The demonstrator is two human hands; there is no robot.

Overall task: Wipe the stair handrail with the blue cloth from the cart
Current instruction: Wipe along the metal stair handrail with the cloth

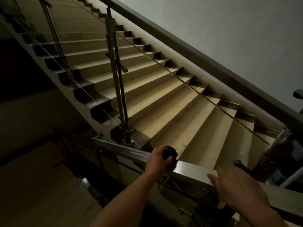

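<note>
Left hand [156, 158] is gripping the bunched dark-blue cloth [170, 153], pressing it onto the flat brushed-steel handrail [193, 169]. Right hand [237, 189] is blurred, fingers straight, holding nothing, over the same rail further right. Wiping looks underway: faint streaks are showing left of the cloth, while the stretch under the right hand and the dark sloping rail [196, 54] are likely pending. Steel baluster post [117, 79] and beige stone stairs [164, 99] are sitting beyond; only that right hand is lying in the cloth's path.

Before you, beige stone steps [164, 95] climb between a pale wall [229, 30] and steel balustrade posts [114, 71], dark floor [41, 185] lying below.
</note>
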